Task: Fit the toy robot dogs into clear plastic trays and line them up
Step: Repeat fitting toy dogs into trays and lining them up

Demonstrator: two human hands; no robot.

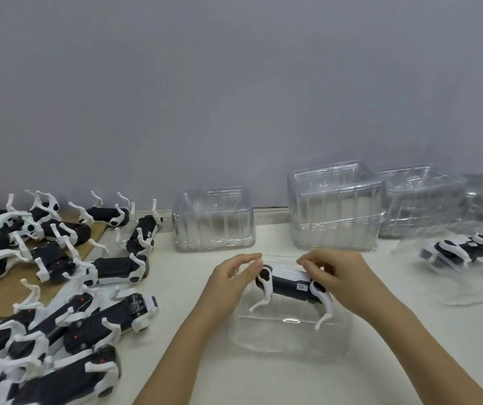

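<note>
A black-and-white toy robot dog (291, 286) stands inside a clear plastic tray (287, 337) on the white table in front of me. My left hand (233, 283) curls its fingers round the dog's left end at the tray's top edge. My right hand (332, 274) pinches the dog's right end near the tray's upper rim. A second dog in its tray (462, 252) sits at the right. A heap of loose robot dogs (50, 282) lies at the left, many of them belly up.
Stacks of clear trays stand along the wall: a low stack (214, 219), a taller one (335, 209), and more at the right (423, 200). Brown cardboard (6, 299) lies under part of the dog heap. A grey wall rises behind the table.
</note>
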